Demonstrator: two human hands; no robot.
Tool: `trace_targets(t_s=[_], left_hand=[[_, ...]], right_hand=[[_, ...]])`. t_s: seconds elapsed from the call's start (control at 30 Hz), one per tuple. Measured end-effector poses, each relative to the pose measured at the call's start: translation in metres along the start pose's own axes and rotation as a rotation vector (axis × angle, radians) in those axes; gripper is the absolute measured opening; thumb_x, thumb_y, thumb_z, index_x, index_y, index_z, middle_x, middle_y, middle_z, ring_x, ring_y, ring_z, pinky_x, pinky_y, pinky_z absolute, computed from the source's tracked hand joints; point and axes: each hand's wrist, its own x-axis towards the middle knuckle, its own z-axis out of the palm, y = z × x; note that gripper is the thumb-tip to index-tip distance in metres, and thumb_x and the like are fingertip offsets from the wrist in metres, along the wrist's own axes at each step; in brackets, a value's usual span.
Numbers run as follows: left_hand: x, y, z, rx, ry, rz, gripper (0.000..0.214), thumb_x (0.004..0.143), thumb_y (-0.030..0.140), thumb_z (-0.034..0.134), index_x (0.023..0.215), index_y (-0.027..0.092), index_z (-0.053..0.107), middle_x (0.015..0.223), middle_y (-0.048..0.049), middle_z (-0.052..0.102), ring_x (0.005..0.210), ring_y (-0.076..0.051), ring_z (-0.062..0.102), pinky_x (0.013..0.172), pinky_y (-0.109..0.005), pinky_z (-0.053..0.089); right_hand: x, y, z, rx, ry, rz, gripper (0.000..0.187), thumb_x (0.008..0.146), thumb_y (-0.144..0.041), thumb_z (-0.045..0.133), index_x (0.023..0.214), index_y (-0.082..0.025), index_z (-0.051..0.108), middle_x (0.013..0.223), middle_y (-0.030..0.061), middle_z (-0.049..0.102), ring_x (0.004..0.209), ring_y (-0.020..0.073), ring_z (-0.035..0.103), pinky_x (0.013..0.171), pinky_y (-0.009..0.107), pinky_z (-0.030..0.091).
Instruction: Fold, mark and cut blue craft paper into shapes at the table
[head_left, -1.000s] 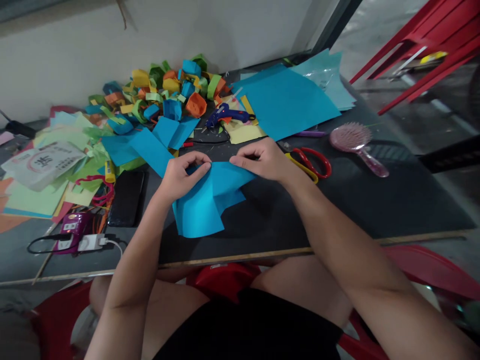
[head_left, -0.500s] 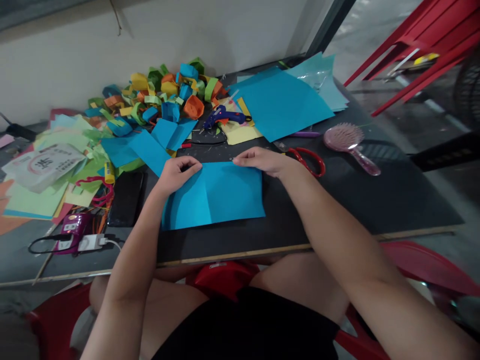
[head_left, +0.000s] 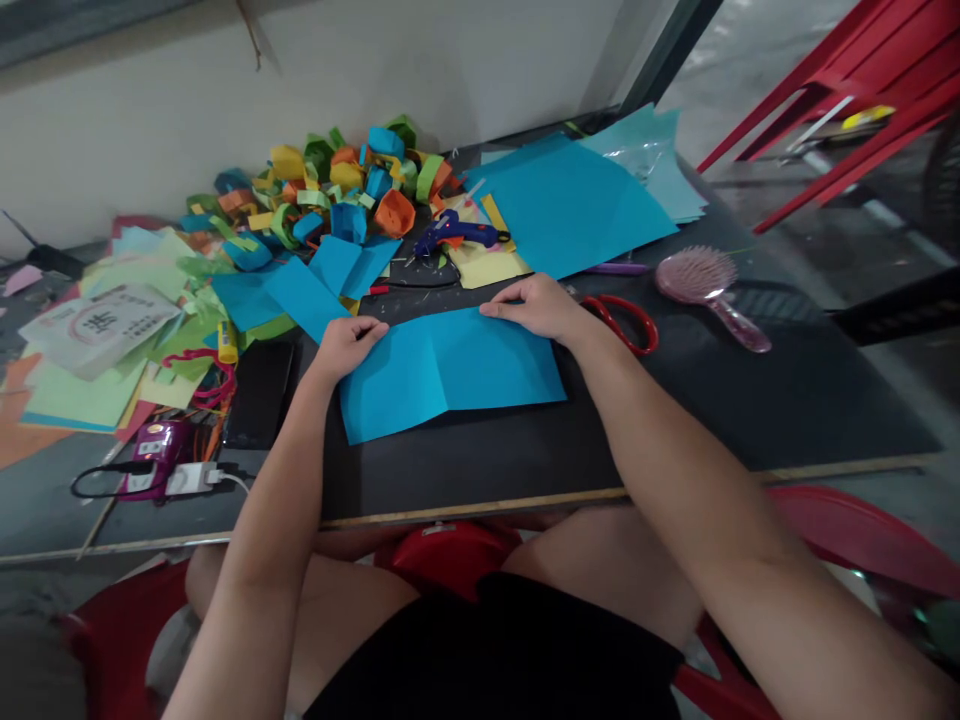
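Note:
A sheet of blue paper (head_left: 450,360) with a crease down its middle is in front of me, its near edge bent at the crease. At its far left corner my left hand (head_left: 349,345) pinches the edge between thumb and fingers. My right hand (head_left: 540,305) pinches the far edge right of the crease. Red-handled scissors (head_left: 622,322) lie just right of my right hand, their blades partly hidden. Cut blue paper strips (head_left: 304,300) lie beyond my left hand.
Several folded paper shapes (head_left: 345,175) are heaped at the back. A blue glue gun (head_left: 457,232), large blue sheets (head_left: 592,205) and a pink hairbrush (head_left: 705,285) lie behind and right. A phone (head_left: 259,395), purple power adapter (head_left: 157,450) and coloured papers (head_left: 90,390) are left.
The blue sheet has shifted right and opened wider at its crease, with its near edge raised farther from the table's front. My right hand has moved slightly right and away.

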Motion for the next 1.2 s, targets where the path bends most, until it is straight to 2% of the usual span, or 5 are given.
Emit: trace_targets(t_s=[0.27,0.53,0.87,0.97,1.2], left_hand=[[-0.0007,0.0002,0.0008,0.010,0.028,0.035,0.041,0.090,0.046,0.048,0.059,0.019,0.050,0.056,0.0006,0.046,0.055,-0.012,0.044,0.053,-0.027,0.030],[-0.0003,-0.0016,0.0017,-0.007,0.043,0.032,0.041,0.089,0.047,0.049,0.060,0.019,0.053,0.055,0.0011,0.047,0.054,-0.012,0.045,0.052,-0.027,0.030],[0.0002,-0.0006,0.0025,0.006,0.033,0.003,0.040,0.089,0.047,0.049,0.061,0.019,0.055,0.055,0.0008,0.049,0.055,-0.013,0.047,0.053,-0.027,0.033],[0.0005,-0.0027,0.0025,-0.003,0.052,-0.002,0.039,0.089,0.047,0.049,0.062,0.019,0.056,0.056,0.0007,0.050,0.056,-0.013,0.048,0.055,-0.027,0.034],[0.0009,-0.0044,0.0017,0.000,0.055,-0.012,0.040,0.089,0.049,0.048,0.065,0.018,0.058,0.059,0.0007,0.053,0.060,-0.013,0.050,0.057,-0.027,0.036]], right_hand=[[-0.0020,0.0017,0.0009,0.025,0.020,0.013,0.035,0.075,-0.055,0.073,0.082,-0.021,0.080,0.076,0.0084,0.073,0.061,0.0175,0.059,0.058,0.033,0.045],[-0.0009,0.0043,0.0018,0.029,0.030,0.045,0.037,0.074,-0.057,0.073,0.084,-0.022,0.080,0.085,0.0102,0.074,0.072,0.0228,0.064,0.062,0.036,0.049],[-0.0010,0.0039,0.0022,-0.012,0.063,0.022,0.033,0.074,-0.054,0.073,0.083,-0.023,0.080,0.098,0.0095,0.075,0.092,0.0283,0.067,0.077,0.041,0.054],[-0.0021,0.0018,0.0012,-0.007,0.078,0.038,0.030,0.075,-0.052,0.073,0.083,-0.023,0.080,0.099,0.0095,0.075,0.093,0.0279,0.068,0.079,0.041,0.054],[-0.0038,0.0013,-0.0008,0.027,0.096,0.062,0.032,0.074,-0.052,0.074,0.083,-0.022,0.080,0.097,0.0087,0.075,0.086,0.0249,0.067,0.071,0.036,0.053]])
